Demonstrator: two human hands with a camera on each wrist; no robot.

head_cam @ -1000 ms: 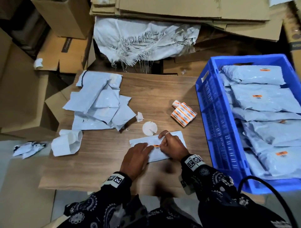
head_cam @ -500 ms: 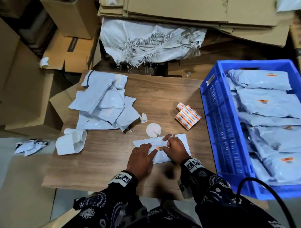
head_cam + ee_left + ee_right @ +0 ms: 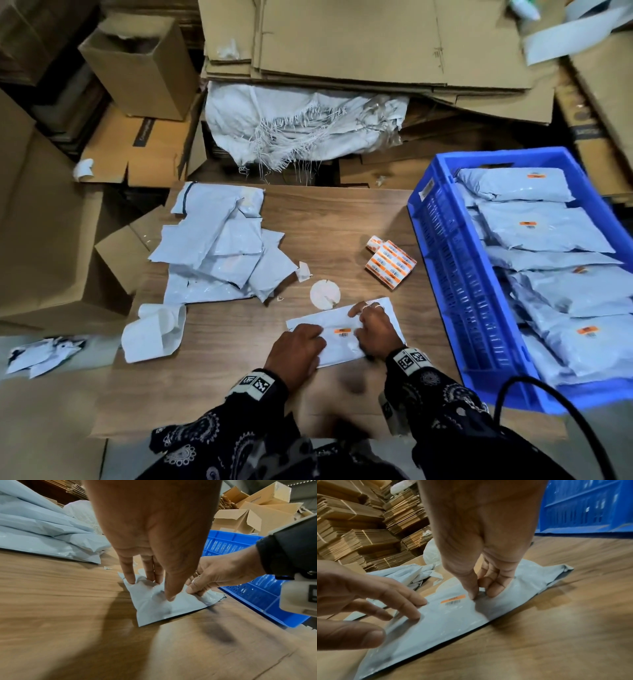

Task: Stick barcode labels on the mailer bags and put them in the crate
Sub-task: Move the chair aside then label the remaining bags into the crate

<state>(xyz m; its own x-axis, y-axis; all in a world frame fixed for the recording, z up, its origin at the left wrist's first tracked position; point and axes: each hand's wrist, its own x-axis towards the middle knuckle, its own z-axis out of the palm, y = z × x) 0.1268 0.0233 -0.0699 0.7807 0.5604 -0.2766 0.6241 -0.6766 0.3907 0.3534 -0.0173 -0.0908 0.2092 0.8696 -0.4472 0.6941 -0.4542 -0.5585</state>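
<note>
A grey mailer bag (image 3: 339, 347) lies flat at the near edge of the wooden table (image 3: 342, 219), with an orange barcode label (image 3: 342, 331) stuck on its top face. My left hand (image 3: 298, 346) presses the bag's left part with straight fingers (image 3: 130, 577). My right hand (image 3: 373, 325) pinches a fold of the bag (image 3: 447, 622) between thumb and curled fingers (image 3: 494, 588), just right of the label (image 3: 453, 599). The blue crate (image 3: 455, 274) stands to the right, holding several labelled bags (image 3: 544, 229).
A label roll (image 3: 390, 262) lies between the bag and the crate. A pile of unlabelled mailer bags (image 3: 219, 246) covers the table's left. A white paper disc (image 3: 324, 294) and crumpled backing paper (image 3: 154, 332) lie nearby. Cardboard boxes (image 3: 137, 65) and a white sack (image 3: 301, 120) surround the table.
My hands have drawn slightly apart over the bag, and the orange label between them now shows in full. The bag itself stays in place.
</note>
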